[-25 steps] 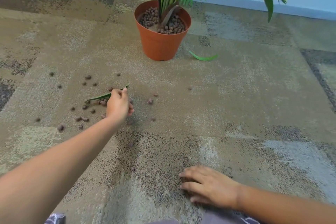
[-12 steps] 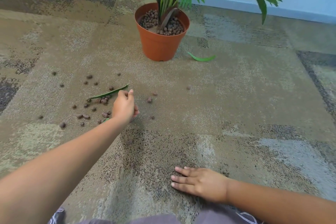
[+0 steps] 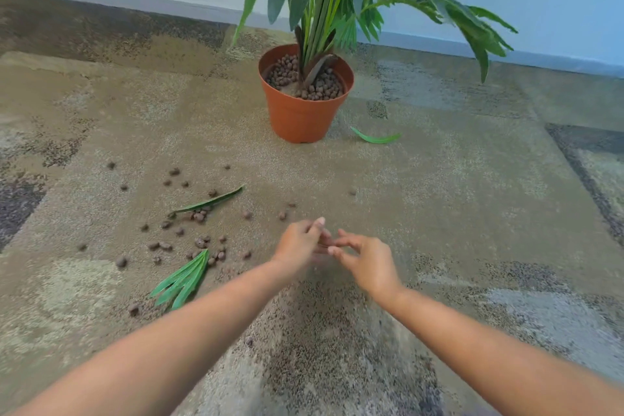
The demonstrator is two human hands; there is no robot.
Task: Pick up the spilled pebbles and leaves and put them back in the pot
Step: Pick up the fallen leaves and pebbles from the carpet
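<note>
Most of the spill is not yet cleared: dozens of pebbles (image 3: 199,216) lie scattered on the carpet (image 3: 439,213), chiefly at eight o'clock from the pot (image 3: 302,115), with a few strays at six o'clock from it, just beyond the fingertips. Three fallen leaves also remain on the floor: a narrow leaf (image 3: 209,202) among the pebbles, a broader leaf cluster (image 3: 184,279) nearer the viewer at seven o'clock from the pot, and a curved leaf (image 3: 376,138) just beside the pot at four o'clock. The pot stands upright, its plant (image 3: 324,3) in place, already holding a bed of pebbles around the stem. Both hands meet near the centre of the view, above the carpet at six o'clock from the pot. The left hand (image 3: 299,243) has its fingers curled inward; the right hand (image 3: 366,257) has its fingers bent and spread, their tips touching or nearly touching the left hand's. Motion blur hides whether either hand encloses a pebble; this cannot be told. By judgement, the task is at an early stage: gathering is perhaps under way, and nearly all pebbles and every leaf are left to collect.
</note>
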